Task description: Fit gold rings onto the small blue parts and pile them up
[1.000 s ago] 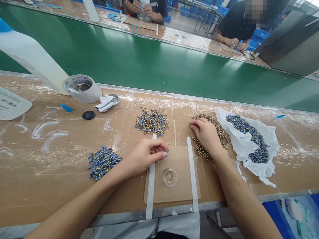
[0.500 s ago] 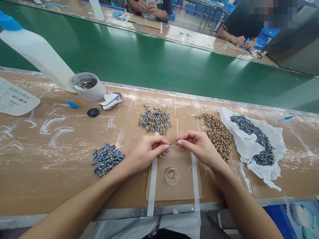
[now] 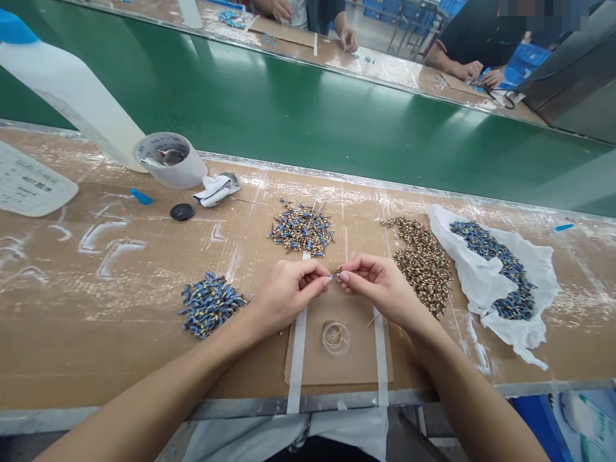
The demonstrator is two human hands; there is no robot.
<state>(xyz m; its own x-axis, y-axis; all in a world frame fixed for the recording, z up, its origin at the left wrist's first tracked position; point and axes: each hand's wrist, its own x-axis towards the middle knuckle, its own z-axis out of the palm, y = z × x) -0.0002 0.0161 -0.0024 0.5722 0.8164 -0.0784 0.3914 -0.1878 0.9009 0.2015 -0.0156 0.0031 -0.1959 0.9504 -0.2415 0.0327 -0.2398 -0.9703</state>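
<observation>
My left hand pinches a small blue piece between thumb and fingertips. Facing it, my right hand pinches a tiny brown-and-gold piece; the two pieces meet or nearly meet, and the fingertips partly hide them. Below both hands lies a cardboard pad with tape strips along its sides. On it stands a small clear round dish with a thin stick in it. A pile of blue pieces lies beside my left forearm, and a pile of brown-gold pieces beside my right hand.
Beyond my hands is a mixed blue-and-gold pile with thin sticks on top. Blue pieces rest on white paper at right. At left are white bottles, a tape roll and a black cap. Co-workers' hands show across the green belt.
My hands have come together, bringing the blue piece and the brown-gold piece to each other. Across the belt, a co-worker's hand has reached down to the table. The view has shifted slightly.
</observation>
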